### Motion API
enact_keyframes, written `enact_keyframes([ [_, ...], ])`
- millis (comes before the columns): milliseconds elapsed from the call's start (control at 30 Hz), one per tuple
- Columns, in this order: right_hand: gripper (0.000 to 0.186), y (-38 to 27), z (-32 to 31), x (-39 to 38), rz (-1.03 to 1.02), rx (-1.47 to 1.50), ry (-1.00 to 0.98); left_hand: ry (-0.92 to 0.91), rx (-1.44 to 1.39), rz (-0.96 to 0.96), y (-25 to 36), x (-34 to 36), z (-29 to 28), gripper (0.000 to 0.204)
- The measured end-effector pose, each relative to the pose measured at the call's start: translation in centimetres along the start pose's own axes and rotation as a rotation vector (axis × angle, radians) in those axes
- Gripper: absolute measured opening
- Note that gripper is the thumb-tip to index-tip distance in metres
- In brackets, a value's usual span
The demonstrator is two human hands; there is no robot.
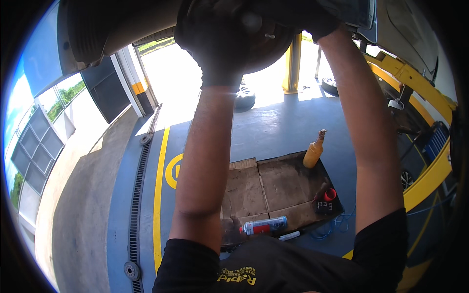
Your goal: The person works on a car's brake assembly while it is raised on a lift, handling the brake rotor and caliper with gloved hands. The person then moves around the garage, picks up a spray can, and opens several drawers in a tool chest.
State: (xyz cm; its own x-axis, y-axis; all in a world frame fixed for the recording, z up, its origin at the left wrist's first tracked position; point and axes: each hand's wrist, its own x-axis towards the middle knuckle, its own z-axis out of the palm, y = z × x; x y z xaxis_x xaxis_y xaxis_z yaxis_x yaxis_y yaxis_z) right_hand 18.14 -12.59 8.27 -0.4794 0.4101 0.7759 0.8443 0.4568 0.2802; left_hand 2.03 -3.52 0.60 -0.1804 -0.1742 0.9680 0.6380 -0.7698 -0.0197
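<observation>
Both my arms reach up to a dark round part, which looks like a brake disc (273, 51), under a raised vehicle. A small bright stud shows on its face. My left hand (215, 51), in a black glove, lies against the disc's left side. My right hand (315, 19), also gloved in black, is at its upper right. Deep shadow and the top edge of the picture hide the fingers of both hands, so their grip does not show. Left of the disc runs a thick dark part (139, 27) of the vehicle's underside.
Below my arms stands a cart topped with stained cardboard (246, 188). It bears a yellow-orange bottle (313, 154), a spray can (265, 225) and a red cup-like piece (330, 194). Yellow lift post (292, 66) stands behind; yellow lift arm (415, 73) is at right. Wheels (245, 99) lie beyond.
</observation>
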Motion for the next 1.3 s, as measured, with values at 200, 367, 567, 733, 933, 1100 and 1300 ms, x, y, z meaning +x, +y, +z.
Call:
enact_keyframes([
  [200, 0.046, -1.2, 1.6, -2.0, 0.038, 0.097, 0.153, -0.074, 0.067, 0.039, 1.5, 1.9, -1.4, 0.031],
  [367, 0.036, 0.3, 3.1, -1.7, -0.247, -0.518, 0.332, -0.03, 0.122, 0.096, 0.4, 0.3, 0.0, 0.023],
  [567, 0.03, 1.4, 3.2, -1.6, -0.18, -0.437, 0.313, 0.004, 0.143, 0.059, 0.0, -1.3, 0.7, 0.033],
  [733, 0.03, 1.1, 3.0, -1.7, -0.05, -0.43, 0.238, -0.031, 0.241, -0.028, 0.8, -1.0, 0.1, 0.019],
  [933, 0.033, 0.7, 2.8, -1.8, -0.273, -0.321, 0.34, -0.099, 0.287, -0.016, 0.9, -1.2, 0.0, 0.021],
  [1100, 0.038, 0.3, 3.1, -1.5, -0.119, -0.468, 0.228, -0.063, 0.188, -0.036, 0.3, -1.1, -0.2, 0.021],
  [1300, 0.042, -0.5, 2.5, -2.1, 0.067, -0.163, 0.179, -0.076, 0.093, -0.077, 0.4, 0.3, -0.8, 0.022],
])
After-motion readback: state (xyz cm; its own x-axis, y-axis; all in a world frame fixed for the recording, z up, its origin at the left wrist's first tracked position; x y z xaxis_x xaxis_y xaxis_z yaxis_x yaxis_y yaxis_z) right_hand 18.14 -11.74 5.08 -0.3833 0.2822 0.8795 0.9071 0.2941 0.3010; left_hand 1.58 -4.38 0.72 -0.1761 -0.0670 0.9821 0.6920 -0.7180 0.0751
